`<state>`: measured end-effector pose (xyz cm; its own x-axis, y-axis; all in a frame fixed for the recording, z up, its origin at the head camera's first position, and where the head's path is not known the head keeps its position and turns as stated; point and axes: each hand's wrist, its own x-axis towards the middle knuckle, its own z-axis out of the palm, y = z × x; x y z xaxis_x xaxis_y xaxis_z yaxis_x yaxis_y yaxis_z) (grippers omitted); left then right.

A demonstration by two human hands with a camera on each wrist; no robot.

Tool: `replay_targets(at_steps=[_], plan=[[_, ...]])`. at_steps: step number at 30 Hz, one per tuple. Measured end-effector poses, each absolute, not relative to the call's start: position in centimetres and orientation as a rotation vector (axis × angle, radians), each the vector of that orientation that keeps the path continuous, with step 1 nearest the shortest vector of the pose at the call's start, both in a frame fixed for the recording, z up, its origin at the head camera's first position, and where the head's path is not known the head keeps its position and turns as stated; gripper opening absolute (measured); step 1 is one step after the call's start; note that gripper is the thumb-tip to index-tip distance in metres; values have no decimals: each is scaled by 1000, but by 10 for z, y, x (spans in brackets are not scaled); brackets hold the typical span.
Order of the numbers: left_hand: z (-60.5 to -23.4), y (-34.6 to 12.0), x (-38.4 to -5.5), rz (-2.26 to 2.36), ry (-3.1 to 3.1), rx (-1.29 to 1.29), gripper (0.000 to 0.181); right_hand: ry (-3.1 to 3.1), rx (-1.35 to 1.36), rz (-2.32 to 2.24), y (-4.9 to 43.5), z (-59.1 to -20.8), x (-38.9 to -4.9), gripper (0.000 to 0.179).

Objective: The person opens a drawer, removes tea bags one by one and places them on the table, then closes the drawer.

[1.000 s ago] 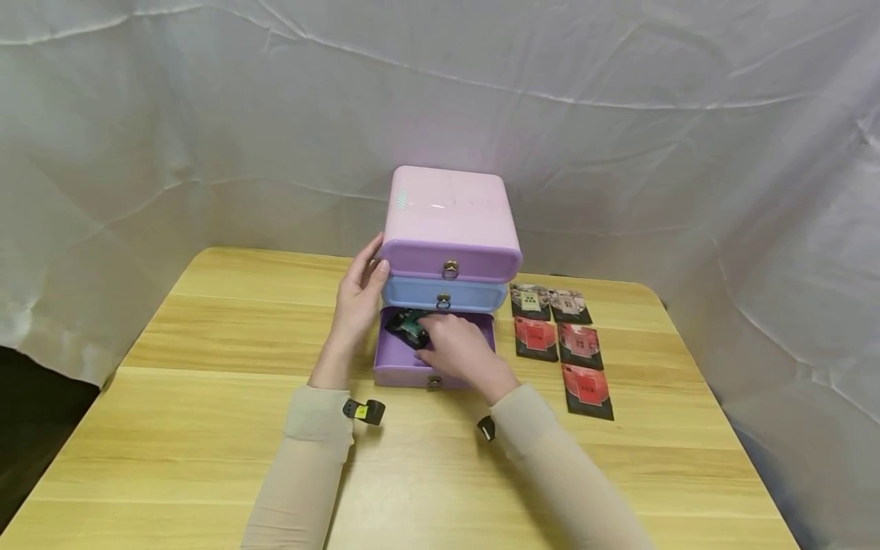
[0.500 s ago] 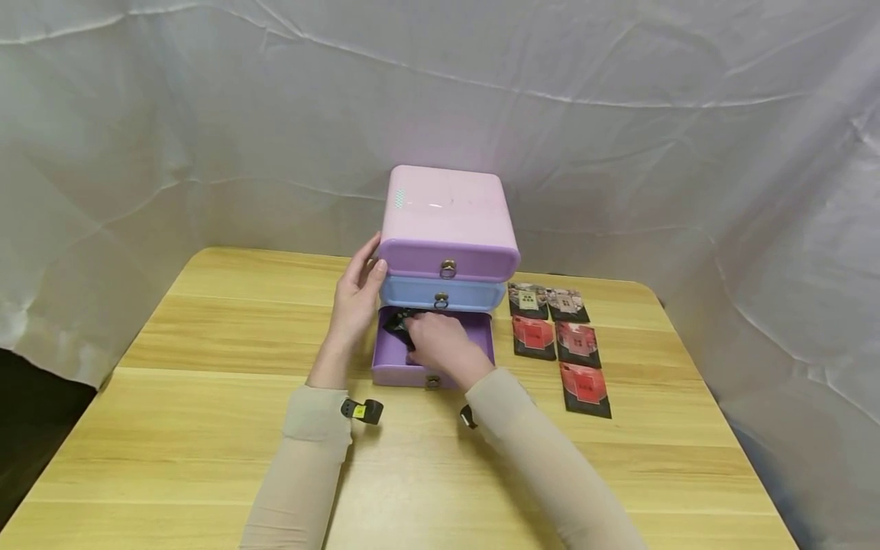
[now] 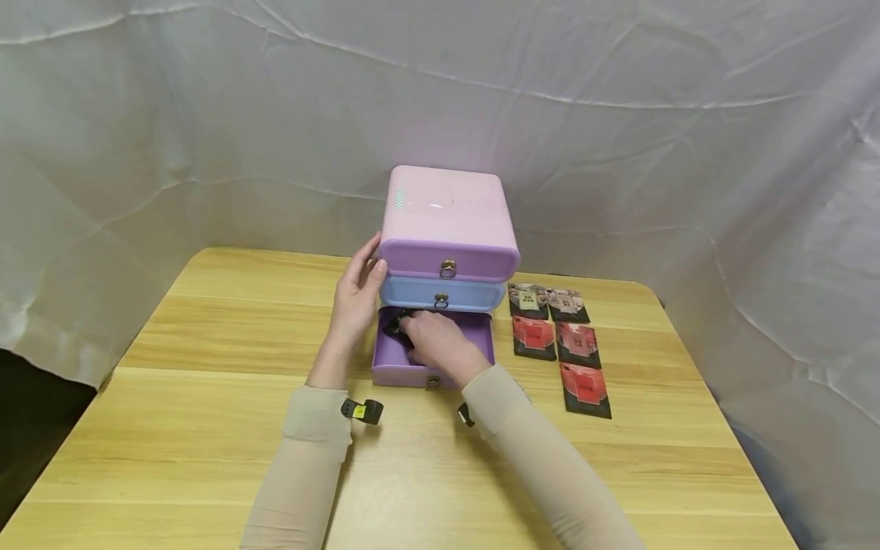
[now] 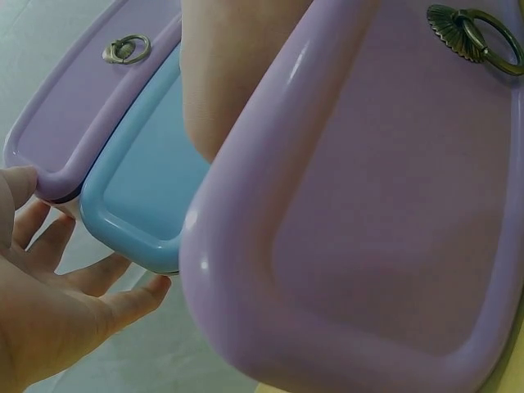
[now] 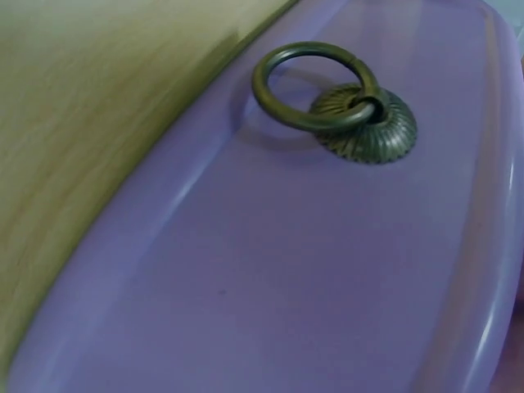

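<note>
A small drawer unit point(image 3: 450, 202) with a pale pink top stands on the table, its bottom purple drawer point(image 3: 402, 375) pulled out. My left hand point(image 3: 356, 299) steadies the unit's left side; in the left wrist view its thumb lies at the purple top drawer's point(image 4: 78, 106) edge and its spread fingers reach along the side by the blue drawer point(image 4: 143, 192). Inside the open drawer, my right hand point(image 3: 440, 341) pinches a dark packet point(image 3: 395, 324) near the back left corner. Its fingertips are partly hidden. The right wrist view shows mostly the drawer front with a brass ring pull point(image 5: 315, 86).
To the right of the unit, several flat packets lie in two columns: red-and-black ones, such as the nearest packet point(image 3: 586, 389), and patterned ones, such as the back packet point(image 3: 528, 300). A pale curtain point(image 3: 309, 114) hangs behind the wooden table point(image 3: 206, 428).
My right hand has shifted left inside the drawer, and the dark packet has moved slightly left and turned with it. The left hand stays on the unit's side.
</note>
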<state>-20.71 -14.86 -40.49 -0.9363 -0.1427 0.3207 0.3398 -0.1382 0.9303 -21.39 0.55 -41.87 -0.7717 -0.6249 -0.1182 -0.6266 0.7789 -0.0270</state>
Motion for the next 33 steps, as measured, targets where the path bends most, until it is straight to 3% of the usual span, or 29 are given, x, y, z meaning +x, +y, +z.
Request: replay_targets(at_steps=[17, 26, 33], plan=[[-406, -150, -207, -2121, -1839, -226, 50, 2834, -1064, -63, 11, -418, -218, 23], [-406, -151, -206, -2117, -1839, -233, 50, 2798, -1118, 87, 11, -418, -219, 36], [-405, -150, -206, -2119, -1838, -239, 50, 2814, -1152, 141, 11, -417, -219, 30]])
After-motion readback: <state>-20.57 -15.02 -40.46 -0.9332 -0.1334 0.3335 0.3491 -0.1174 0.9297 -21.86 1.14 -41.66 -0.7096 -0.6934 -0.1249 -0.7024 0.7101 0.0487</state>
